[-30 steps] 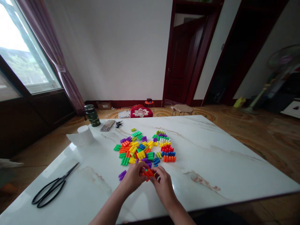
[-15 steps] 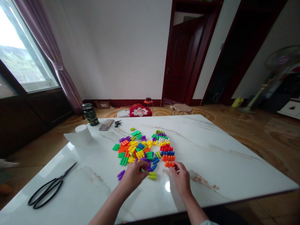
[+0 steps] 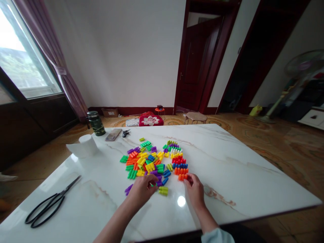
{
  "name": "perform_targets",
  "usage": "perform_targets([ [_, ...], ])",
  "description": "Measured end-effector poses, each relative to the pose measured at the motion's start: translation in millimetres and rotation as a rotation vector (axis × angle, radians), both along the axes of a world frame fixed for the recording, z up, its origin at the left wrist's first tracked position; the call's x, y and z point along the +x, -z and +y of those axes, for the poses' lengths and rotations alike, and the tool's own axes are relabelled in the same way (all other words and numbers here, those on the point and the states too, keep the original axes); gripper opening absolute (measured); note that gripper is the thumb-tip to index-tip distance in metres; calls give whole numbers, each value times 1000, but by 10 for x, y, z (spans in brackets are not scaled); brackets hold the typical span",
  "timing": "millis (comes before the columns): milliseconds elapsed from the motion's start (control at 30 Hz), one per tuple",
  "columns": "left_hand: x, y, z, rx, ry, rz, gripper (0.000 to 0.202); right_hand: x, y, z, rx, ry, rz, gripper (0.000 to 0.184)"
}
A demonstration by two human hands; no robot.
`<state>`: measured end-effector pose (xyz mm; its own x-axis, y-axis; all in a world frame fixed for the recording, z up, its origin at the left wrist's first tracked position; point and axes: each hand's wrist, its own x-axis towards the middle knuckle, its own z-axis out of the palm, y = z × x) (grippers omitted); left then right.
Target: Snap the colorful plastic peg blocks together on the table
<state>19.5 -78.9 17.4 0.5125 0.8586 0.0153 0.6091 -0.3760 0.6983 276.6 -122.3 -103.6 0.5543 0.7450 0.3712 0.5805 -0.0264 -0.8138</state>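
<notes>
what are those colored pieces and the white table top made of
The colored bullet-shaped pieces look like molded plastic: bright solid colors, smooth with a soft sheen. The white table top looks like polished marble or a marble-look slab: brown-gray veining and a sharp glare spot; the look alone cannot settle which.

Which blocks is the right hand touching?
The right hand touches the short orange row; the longer orange row just behind it isn't touched.
</notes>
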Motion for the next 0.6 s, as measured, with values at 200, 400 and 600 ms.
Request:
perform_targets([
  [200, -13, 25, 3, 12, 18, 5, 26, 5, -6, -4, -17, -7, -15, 31],
  [400, -25, 24, -6, 6, 29, 19, 26, -21, -36, 15, -38, -12, -41, 30],
  [600, -119, 1, 51, -26, 6, 68, 29, -50, -94, -37, 31, 44, 106, 32],
])
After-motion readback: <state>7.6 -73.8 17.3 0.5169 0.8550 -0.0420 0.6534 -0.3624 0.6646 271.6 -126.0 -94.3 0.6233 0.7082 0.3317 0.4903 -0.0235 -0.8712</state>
